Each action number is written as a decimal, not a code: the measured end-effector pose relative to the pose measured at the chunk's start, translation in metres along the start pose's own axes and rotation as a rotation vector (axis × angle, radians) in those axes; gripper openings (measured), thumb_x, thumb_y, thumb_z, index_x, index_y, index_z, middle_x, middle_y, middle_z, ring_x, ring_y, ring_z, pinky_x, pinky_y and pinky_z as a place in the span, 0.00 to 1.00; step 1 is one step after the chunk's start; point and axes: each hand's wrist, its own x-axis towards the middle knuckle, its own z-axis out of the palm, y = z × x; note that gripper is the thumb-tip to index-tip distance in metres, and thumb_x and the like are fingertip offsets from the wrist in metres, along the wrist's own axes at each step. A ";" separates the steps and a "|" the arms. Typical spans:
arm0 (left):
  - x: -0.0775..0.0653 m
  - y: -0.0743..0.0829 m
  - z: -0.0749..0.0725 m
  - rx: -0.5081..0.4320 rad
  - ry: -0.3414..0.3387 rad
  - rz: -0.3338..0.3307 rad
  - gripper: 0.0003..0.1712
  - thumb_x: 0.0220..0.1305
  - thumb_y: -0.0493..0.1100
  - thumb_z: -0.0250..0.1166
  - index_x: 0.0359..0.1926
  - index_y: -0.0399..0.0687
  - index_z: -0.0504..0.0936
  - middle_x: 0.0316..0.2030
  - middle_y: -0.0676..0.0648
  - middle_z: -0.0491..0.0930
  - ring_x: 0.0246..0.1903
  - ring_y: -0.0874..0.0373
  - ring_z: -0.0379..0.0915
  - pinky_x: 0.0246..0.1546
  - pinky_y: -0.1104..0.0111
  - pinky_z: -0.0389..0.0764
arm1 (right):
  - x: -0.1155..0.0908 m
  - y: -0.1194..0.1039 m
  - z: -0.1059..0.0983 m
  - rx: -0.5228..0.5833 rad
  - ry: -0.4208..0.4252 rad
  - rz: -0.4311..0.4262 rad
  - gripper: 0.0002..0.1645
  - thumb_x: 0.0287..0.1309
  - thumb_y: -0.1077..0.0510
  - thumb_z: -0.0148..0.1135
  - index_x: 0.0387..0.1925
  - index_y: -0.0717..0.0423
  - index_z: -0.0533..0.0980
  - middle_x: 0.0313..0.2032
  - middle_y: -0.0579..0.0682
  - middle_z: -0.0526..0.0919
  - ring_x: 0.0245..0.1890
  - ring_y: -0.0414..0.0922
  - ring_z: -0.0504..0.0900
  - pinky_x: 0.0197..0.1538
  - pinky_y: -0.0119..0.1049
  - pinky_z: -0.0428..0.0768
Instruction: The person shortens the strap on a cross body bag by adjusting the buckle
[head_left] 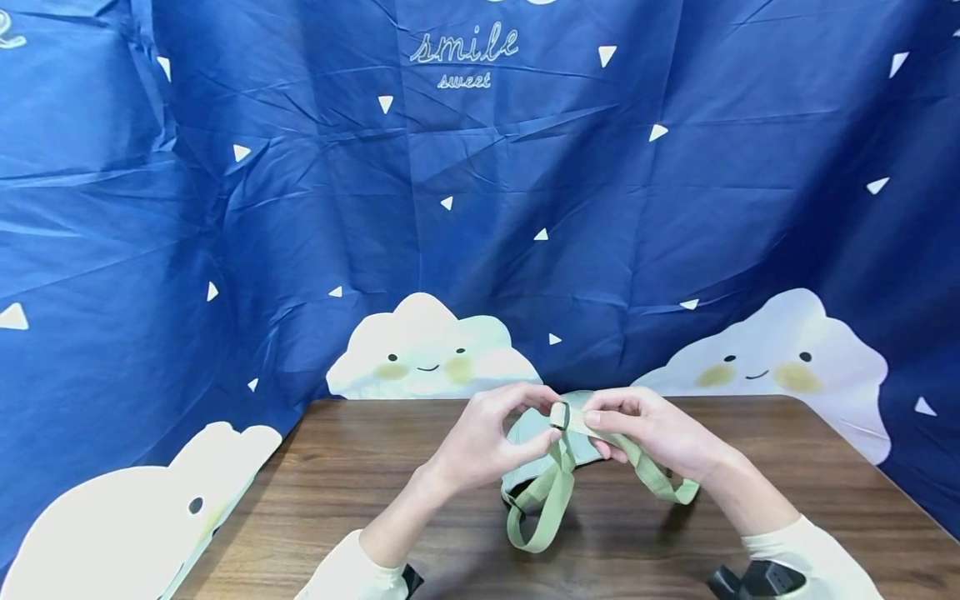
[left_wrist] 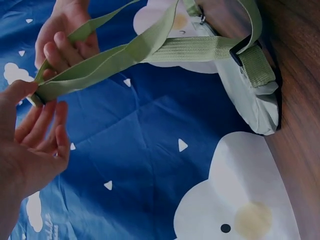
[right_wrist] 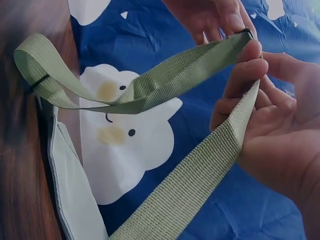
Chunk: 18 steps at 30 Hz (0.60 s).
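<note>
A pale mint bag (head_left: 527,427) with a light green webbing strap (head_left: 557,504) is on the table. The strap rises off the bag in loops and passes through a small dark slider buckle (head_left: 566,415). My left hand (head_left: 501,435) pinches the strap at this buckle between thumb and fingertips. Just to its right, my right hand (head_left: 660,427) pinches the strap between thumb and fingers. In the right wrist view, the webbing (right_wrist: 187,172) runs down from the right fingers. A second dark buckle (left_wrist: 239,54) sits on the strap beside the bag in the left wrist view.
The brown wood-grain table (head_left: 360,475) lies under both hands. Behind it hangs a blue cloth (head_left: 480,167) with white clouds and triangles. Another white printed shape (head_left: 105,533) is on the cloth at the table's left edge.
</note>
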 end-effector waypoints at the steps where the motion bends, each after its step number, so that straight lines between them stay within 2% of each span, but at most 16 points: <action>1: 0.000 0.000 0.000 0.008 -0.004 -0.004 0.20 0.60 0.36 0.73 0.53 0.44 0.82 0.42 0.53 0.84 0.43 0.66 0.79 0.46 0.73 0.80 | 0.000 0.000 -0.001 -0.009 0.005 -0.001 0.11 0.76 0.63 0.52 0.41 0.65 0.78 0.23 0.64 0.74 0.19 0.50 0.69 0.24 0.37 0.72; 5: -0.001 -0.002 0.000 0.012 -0.039 -0.012 0.19 0.59 0.37 0.74 0.52 0.46 0.81 0.41 0.56 0.83 0.43 0.68 0.78 0.46 0.73 0.79 | 0.001 0.000 0.002 -0.020 0.012 -0.011 0.10 0.75 0.63 0.54 0.41 0.65 0.79 0.22 0.65 0.74 0.18 0.54 0.68 0.23 0.40 0.71; 10: -0.001 -0.002 0.001 0.009 -0.074 -0.027 0.19 0.59 0.41 0.75 0.51 0.50 0.81 0.39 0.61 0.82 0.42 0.71 0.77 0.47 0.71 0.77 | 0.003 -0.001 0.009 0.002 0.011 -0.026 0.10 0.75 0.63 0.54 0.41 0.65 0.79 0.22 0.65 0.73 0.18 0.51 0.68 0.22 0.39 0.70; 14: 0.000 0.000 0.000 0.003 -0.064 -0.040 0.17 0.62 0.46 0.75 0.50 0.52 0.83 0.38 0.63 0.81 0.40 0.71 0.77 0.43 0.71 0.76 | 0.003 -0.002 0.011 0.000 0.014 -0.026 0.10 0.75 0.63 0.54 0.41 0.65 0.79 0.22 0.68 0.72 0.18 0.51 0.68 0.22 0.39 0.70; 18: 0.000 0.001 -0.001 -0.008 -0.034 -0.031 0.14 0.64 0.45 0.74 0.49 0.50 0.84 0.37 0.61 0.82 0.38 0.71 0.77 0.37 0.73 0.76 | 0.001 -0.002 0.008 0.002 0.015 -0.007 0.11 0.76 0.62 0.54 0.43 0.67 0.79 0.23 0.70 0.72 0.19 0.53 0.68 0.23 0.38 0.71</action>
